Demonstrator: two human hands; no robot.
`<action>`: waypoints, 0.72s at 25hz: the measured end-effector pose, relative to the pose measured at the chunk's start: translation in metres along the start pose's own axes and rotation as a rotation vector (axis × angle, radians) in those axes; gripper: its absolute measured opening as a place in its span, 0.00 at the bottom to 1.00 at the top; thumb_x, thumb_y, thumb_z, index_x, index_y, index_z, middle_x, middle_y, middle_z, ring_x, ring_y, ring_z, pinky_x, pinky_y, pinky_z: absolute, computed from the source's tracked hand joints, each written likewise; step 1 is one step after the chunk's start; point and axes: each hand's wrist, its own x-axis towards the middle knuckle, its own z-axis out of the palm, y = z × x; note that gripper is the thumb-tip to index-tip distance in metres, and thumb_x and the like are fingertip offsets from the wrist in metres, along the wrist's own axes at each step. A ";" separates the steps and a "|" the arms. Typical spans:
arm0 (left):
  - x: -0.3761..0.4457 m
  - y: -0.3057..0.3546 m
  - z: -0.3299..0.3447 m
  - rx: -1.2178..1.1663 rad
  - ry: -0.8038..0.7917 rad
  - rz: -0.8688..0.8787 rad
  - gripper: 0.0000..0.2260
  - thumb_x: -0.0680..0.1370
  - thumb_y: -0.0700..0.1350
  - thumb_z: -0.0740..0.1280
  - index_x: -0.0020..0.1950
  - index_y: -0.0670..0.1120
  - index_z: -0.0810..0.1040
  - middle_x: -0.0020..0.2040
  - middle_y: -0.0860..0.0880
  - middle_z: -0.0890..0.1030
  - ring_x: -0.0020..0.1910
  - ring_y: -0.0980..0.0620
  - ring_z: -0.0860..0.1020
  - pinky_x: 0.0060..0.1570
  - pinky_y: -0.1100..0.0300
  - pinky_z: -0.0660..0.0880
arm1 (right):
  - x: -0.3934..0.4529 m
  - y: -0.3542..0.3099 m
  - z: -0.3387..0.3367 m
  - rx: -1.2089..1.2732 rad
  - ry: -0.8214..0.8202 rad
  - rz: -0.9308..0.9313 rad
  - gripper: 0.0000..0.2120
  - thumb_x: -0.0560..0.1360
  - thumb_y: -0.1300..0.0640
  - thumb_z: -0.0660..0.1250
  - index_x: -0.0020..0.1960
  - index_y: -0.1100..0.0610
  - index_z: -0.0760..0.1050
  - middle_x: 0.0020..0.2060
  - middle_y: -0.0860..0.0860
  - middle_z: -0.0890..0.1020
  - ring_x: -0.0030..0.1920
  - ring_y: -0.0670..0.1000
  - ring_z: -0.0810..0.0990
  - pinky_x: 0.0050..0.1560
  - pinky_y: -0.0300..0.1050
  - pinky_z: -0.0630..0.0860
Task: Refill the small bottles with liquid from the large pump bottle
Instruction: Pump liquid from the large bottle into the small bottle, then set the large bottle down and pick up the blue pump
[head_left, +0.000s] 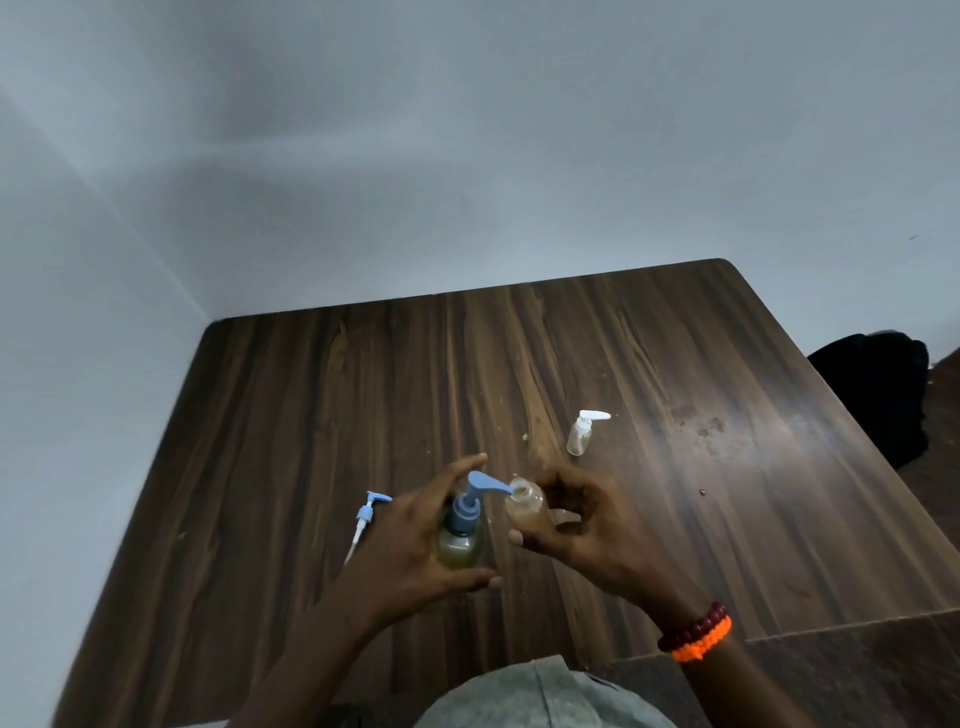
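Left grip (415, 535) wraps the pump bottle (461, 540), nozzle at the open small bottle (527, 506) pinched in the right grip (582, 519), looks partly filled; the capped bottle (579, 434) beyond looks empty.

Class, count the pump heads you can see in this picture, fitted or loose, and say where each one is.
3. A blue one on the large pump bottle in the left hand; a white one on the small bottle standing farther back; a loose blue pump lying on the table, left of the hands.
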 end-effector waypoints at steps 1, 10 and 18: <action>0.004 -0.005 0.000 -0.014 -0.003 -0.011 0.45 0.65 0.63 0.81 0.78 0.61 0.64 0.64 0.58 0.82 0.63 0.60 0.81 0.66 0.56 0.79 | -0.001 0.001 0.000 0.013 0.017 0.017 0.18 0.71 0.50 0.80 0.58 0.53 0.81 0.56 0.49 0.86 0.57 0.49 0.85 0.53 0.50 0.86; 0.057 -0.076 0.017 -0.029 0.122 -0.217 0.25 0.64 0.49 0.87 0.56 0.48 0.81 0.53 0.50 0.84 0.54 0.50 0.83 0.56 0.54 0.80 | -0.003 0.002 -0.011 0.115 0.155 0.108 0.21 0.66 0.47 0.82 0.56 0.45 0.81 0.57 0.40 0.85 0.56 0.43 0.86 0.50 0.40 0.85; 0.106 -0.125 0.011 -0.082 -0.016 -0.216 0.27 0.66 0.38 0.85 0.62 0.49 0.80 0.59 0.51 0.83 0.58 0.49 0.83 0.58 0.53 0.82 | 0.003 0.013 -0.014 0.089 0.196 0.111 0.19 0.70 0.57 0.82 0.58 0.53 0.82 0.56 0.49 0.86 0.57 0.52 0.86 0.51 0.57 0.87</action>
